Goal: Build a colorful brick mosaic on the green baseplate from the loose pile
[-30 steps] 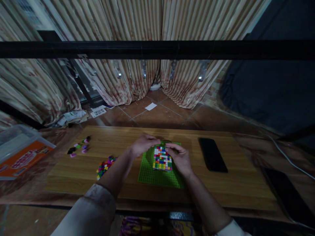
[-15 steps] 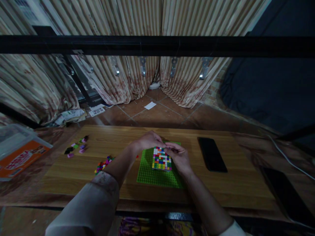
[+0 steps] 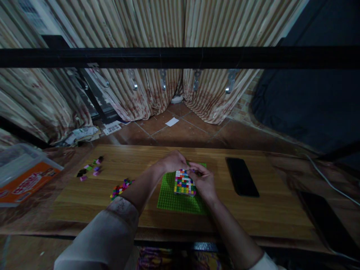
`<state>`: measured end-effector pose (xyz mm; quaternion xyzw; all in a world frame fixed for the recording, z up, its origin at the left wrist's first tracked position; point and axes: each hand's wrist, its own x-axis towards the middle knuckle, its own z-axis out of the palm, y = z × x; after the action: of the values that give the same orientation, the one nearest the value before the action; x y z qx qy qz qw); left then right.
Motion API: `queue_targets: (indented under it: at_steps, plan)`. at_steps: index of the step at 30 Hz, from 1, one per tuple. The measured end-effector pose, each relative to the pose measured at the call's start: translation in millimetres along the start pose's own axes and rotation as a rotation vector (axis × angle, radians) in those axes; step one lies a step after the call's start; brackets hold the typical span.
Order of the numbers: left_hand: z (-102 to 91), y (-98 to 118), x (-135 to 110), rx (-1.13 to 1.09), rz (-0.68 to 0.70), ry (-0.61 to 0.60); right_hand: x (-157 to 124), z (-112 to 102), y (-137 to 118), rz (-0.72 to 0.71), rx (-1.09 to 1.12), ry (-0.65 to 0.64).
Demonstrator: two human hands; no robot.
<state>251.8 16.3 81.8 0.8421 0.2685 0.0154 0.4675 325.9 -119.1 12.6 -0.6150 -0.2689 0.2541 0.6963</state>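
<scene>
A block of many-coloured toy bricks (image 3: 185, 184) stands on a green studded baseplate (image 3: 180, 204). My left hand (image 3: 174, 162) reaches over its far edge with fingers bent and pinched together. From the right, my right hand (image 3: 203, 180) meets it there, thumb and fingers closed at the far right corner of the block. The fingertips of both hands nearly touch. Whatever lies between them is too small and dark to make out. The far part of the block is hidden behind the fingers.
A pile of loose bricks (image 3: 120, 188) lies left of my forearm, with more small bricks (image 3: 89, 167) farther left. A black phone (image 3: 242, 177) rests on the wooden board (image 3: 270, 210). An orange-labelled plastic box (image 3: 28, 180) stands at the far left, a dark flat object (image 3: 326, 217) at the right.
The view has tilted slightly, so the background sits a little lower. Both hands stay at the far edge of the brick block, with only small finger movement.
</scene>
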Motion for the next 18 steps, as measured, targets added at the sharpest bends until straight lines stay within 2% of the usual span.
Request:
queue_targets:
  at_steps: [6, 8, 10, 12, 14, 15, 18]
  plan:
    - [-2.3, -1.1, -8.7, -0.090, 0.015, 0.054, -3.1, -9.2, -9.2, 0.013, -0.013, 0.012]
    - [-5.2, -1.2, -19.6, -0.208, -0.004, 0.130, -6.5, -16.2, -15.0, 0.000, -0.016, 0.054]
    - [-4.9, 0.6, -36.8, -0.493, -0.083, 0.298, -12.5, -23.1, -21.7, -0.014, -0.026, 0.108]
    - [1.6, 4.8, -58.9, -0.833, -0.165, 0.413, -22.4, -28.3, -29.8, -0.032, -0.053, 0.124]
    - [14.8, 11.1, -82.5, -1.216, -0.217, 0.418, -35.5, -30.8, -39.8, -0.051, -0.090, 0.099]
    - [23.0, 14.8, -93.4, -1.375, -0.253, 0.383, -42.6, -31.1, -45.3, -0.065, -0.113, 0.078]
    - [46.4, 25.7, -117.1, -1.643, -0.298, 0.283, -62.0, -29.2, -62.3, -0.138, -0.214, -0.019]
